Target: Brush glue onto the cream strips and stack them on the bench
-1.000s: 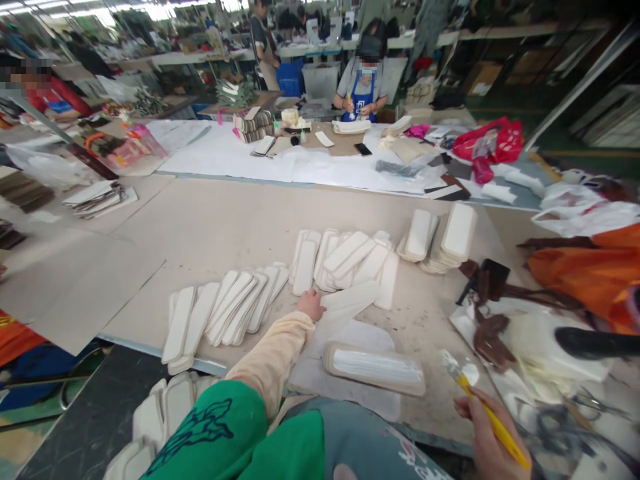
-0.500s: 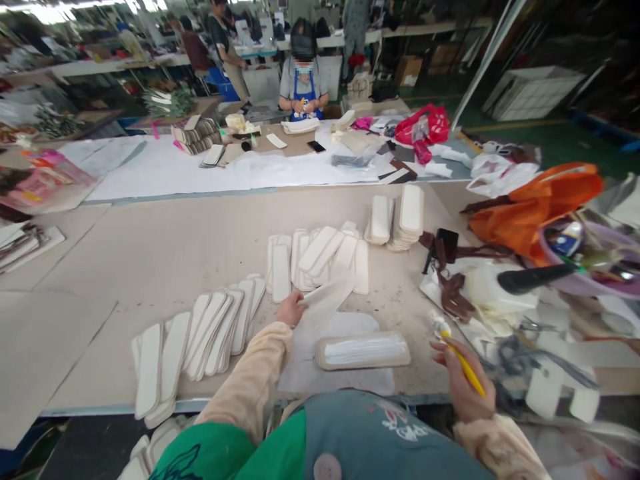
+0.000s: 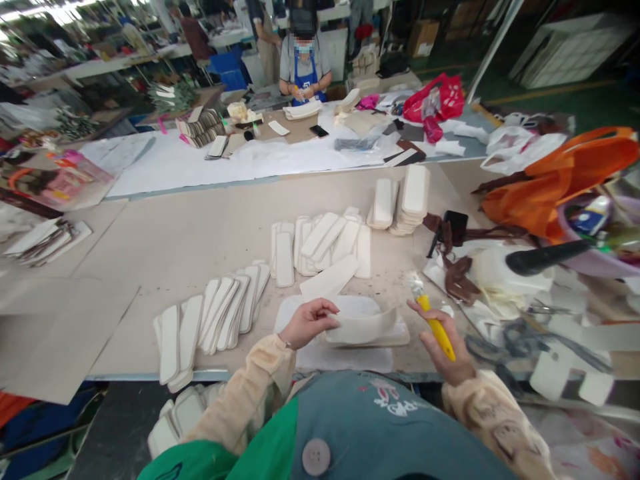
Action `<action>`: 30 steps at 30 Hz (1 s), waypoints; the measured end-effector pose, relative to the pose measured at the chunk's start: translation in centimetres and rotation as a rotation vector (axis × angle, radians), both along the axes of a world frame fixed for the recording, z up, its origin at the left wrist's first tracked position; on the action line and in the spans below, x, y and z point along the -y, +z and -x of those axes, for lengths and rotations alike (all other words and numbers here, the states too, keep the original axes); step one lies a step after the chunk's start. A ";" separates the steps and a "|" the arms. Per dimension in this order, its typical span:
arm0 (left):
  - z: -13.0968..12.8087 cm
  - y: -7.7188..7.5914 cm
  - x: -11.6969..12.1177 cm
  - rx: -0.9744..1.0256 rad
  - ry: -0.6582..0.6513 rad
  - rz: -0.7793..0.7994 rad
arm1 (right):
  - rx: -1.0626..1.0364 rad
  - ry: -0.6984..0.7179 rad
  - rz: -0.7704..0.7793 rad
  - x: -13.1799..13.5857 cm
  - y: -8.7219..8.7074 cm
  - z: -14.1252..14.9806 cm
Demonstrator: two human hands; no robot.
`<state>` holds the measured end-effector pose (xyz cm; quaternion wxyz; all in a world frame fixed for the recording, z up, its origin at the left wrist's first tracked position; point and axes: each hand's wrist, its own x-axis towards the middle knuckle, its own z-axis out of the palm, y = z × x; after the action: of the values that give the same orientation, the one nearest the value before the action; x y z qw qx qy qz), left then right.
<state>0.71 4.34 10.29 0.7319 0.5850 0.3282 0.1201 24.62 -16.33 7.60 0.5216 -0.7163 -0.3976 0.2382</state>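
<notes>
Strip (image 3: 363,329), pale, curved above a pale piece (image 3: 403,338), five o'clock. Left hand (image 3: 306,324) pinches its end, fingertips closed; right hand (image 3: 459,365), four o'clock, fingers half-curled round yellow brush (image 3: 436,327). Edges want aligning, bristles clear. Farther: stacked pieces (image 3: 416,190), two o'clock.

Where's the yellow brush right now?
In the head view, it's in the right hand, just right of the pale strip held by the left hand.
</notes>
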 end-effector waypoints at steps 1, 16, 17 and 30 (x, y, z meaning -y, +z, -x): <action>-0.2 -0.3 0.6 -0.003 0.002 0.032 | 0.002 0.063 0.061 0.0 0.2 -0.1; 1.9 -10.6 4.1 -0.654 0.177 -0.301 | 0.143 -0.044 0.305 1.2 -5.7 -1.3; 1.7 -10.7 3.8 -0.697 0.147 -0.350 | 0.151 -0.055 0.305 0.7 -6.0 -1.3; 0.4 -10.0 2.8 -0.842 0.011 -0.501 | 0.513 -0.068 0.435 0.0 -9.4 -0.8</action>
<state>0.32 1.58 0.25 0.3716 0.7392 0.5596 -0.0478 25.45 -16.32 -1.85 0.2470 -0.8602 -0.4319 0.1120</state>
